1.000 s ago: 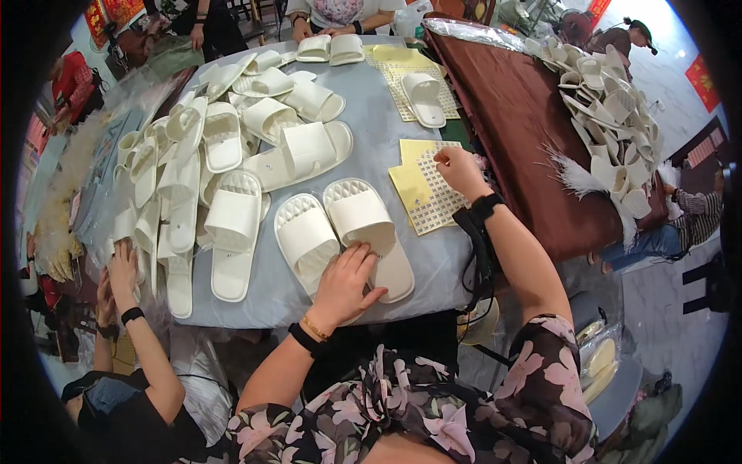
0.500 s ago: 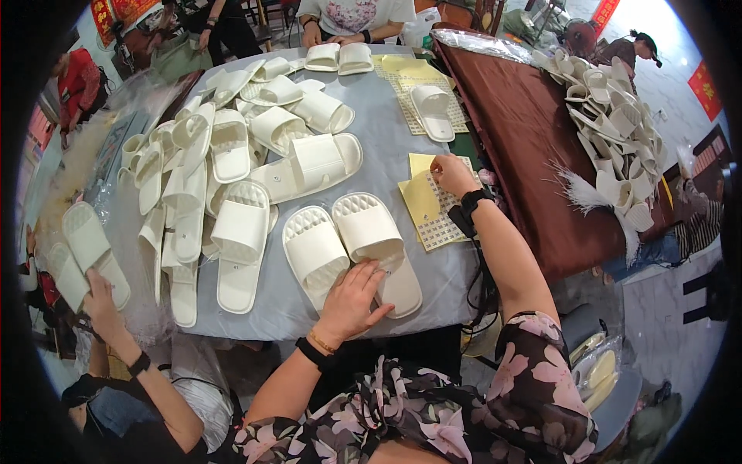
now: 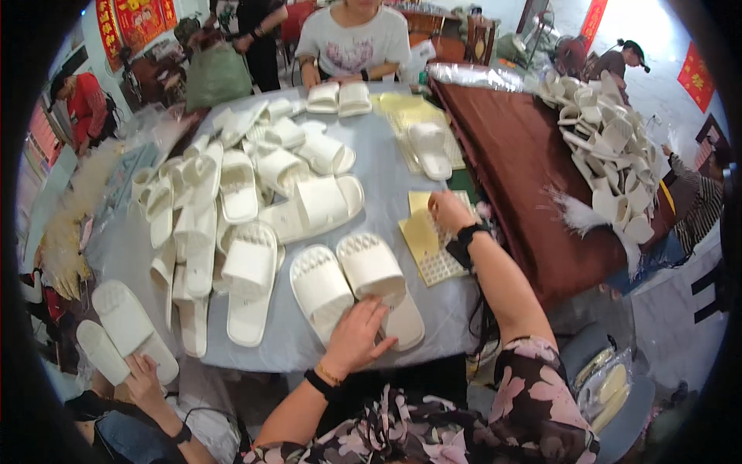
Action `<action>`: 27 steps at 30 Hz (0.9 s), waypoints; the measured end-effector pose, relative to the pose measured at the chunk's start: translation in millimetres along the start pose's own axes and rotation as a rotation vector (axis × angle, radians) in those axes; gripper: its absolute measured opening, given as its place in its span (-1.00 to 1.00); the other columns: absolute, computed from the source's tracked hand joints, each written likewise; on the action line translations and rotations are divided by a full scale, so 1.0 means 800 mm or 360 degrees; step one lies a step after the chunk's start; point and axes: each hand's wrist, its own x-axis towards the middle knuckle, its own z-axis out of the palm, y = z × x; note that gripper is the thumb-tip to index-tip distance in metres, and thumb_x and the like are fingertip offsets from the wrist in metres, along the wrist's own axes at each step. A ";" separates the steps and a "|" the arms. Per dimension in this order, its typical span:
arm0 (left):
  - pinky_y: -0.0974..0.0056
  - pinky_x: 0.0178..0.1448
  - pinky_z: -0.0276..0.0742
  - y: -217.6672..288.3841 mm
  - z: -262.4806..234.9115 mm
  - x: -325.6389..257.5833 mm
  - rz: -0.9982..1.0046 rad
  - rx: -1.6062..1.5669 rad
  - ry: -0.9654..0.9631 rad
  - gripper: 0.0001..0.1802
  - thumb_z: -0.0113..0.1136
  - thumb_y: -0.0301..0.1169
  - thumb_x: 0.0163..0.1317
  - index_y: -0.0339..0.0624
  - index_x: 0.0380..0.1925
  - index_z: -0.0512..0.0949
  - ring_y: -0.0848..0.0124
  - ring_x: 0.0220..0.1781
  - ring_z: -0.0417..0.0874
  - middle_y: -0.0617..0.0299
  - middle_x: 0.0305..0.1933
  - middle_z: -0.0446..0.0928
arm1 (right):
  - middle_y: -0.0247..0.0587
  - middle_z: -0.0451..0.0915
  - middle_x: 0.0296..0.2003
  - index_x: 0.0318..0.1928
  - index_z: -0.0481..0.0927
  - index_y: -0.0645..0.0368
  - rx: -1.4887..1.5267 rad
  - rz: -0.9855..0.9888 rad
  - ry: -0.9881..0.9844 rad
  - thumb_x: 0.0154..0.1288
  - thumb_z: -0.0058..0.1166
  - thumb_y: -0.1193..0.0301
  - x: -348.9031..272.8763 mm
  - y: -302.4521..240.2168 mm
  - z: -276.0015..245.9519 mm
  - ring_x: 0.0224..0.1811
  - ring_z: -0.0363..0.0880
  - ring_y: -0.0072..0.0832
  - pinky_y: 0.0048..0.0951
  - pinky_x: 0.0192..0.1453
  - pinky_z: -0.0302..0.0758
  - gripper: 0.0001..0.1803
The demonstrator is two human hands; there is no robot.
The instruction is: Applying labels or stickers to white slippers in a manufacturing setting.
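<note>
Since the earlier frame your left hand (image 3: 357,334) has slid a little onto the heel end of the pair of white slippers, and the person at your lower left has lifted two slippers off the edge of the table.

From the head camera, your left hand rests spread wide, fingers splayed, across the near ends of the left slipper (image 3: 320,290) and the right slipper (image 3: 376,280); it presses on them and grips nothing. Both slippers lie side by side, touching, on the grey table (image 3: 386,178). Their long axes run away from you and lean slightly to the left, heels toward you.

Your right hand (image 3: 450,212) reaches further out and to the right. Its fingers curl down onto the yellow sheet (image 3: 421,232) of small white stickers; whether they pinch one I cannot tell. That sheet lies just right of the pair, so your right hand is nearer the sheet and your left nearer the slippers.

More slippers (image 3: 232,193) crowd the table's left half, and another pile (image 3: 610,155) sits on the brown table
</note>
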 end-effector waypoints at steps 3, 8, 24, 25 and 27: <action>0.02 0.31 0.36 0.003 -0.002 -0.001 0.0040 0.0052 0.0050 -0.34 0.36 -0.09 0.06 -0.29 0.07 0.45 -0.01 0.26 0.43 -0.08 0.20 0.43 | 0.19 0.53 -0.19 -0.19 0.57 0.18 -0.0060 -0.0048 0.0066 0.21 -0.01 0.46 -0.002 0.000 -0.001 -0.10 0.54 0.09 -0.05 -0.02 0.49 -0.82; 0.03 0.33 0.35 0.005 -0.002 -0.001 -0.0063 0.0025 -0.0041 -0.36 0.34 -0.10 0.08 -0.27 0.08 0.44 0.01 0.28 0.41 -0.05 0.21 0.42 | 0.16 0.52 -0.14 -0.17 0.57 0.17 0.0046 0.0017 0.0045 0.21 0.00 0.46 -0.002 0.002 0.001 -0.08 0.53 0.08 -0.08 0.02 0.49 -0.82; 0.03 0.35 0.32 0.000 0.006 -0.005 -0.0013 0.0070 0.0007 -0.35 0.33 -0.07 0.09 -0.25 0.09 0.44 0.02 0.30 0.39 -0.02 0.24 0.41 | 0.10 0.54 -0.12 -0.15 0.58 0.13 -0.0084 0.0061 0.0026 0.23 0.06 0.45 -0.007 -0.011 -0.003 -0.06 0.55 0.03 -0.11 0.06 0.50 -0.82; 0.03 0.35 0.31 0.000 0.006 -0.005 -0.0002 0.0079 0.0014 -0.34 0.33 -0.07 0.09 -0.25 0.09 0.44 0.02 0.30 0.39 -0.02 0.24 0.41 | 0.10 0.54 -0.11 -0.14 0.58 0.12 -0.0066 0.0057 0.0043 0.23 0.06 0.45 -0.007 -0.009 -0.002 -0.06 0.55 0.03 -0.11 0.06 0.50 -0.82; 0.03 0.36 0.31 0.000 0.005 -0.005 0.0009 0.0085 0.0018 -0.34 0.33 -0.07 0.09 -0.25 0.09 0.44 0.02 0.31 0.39 -0.02 0.24 0.41 | 0.09 0.54 -0.11 -0.14 0.59 0.11 -0.0049 0.0056 0.0060 0.23 0.06 0.45 -0.006 -0.006 0.000 -0.06 0.55 0.03 -0.11 0.05 0.50 -0.81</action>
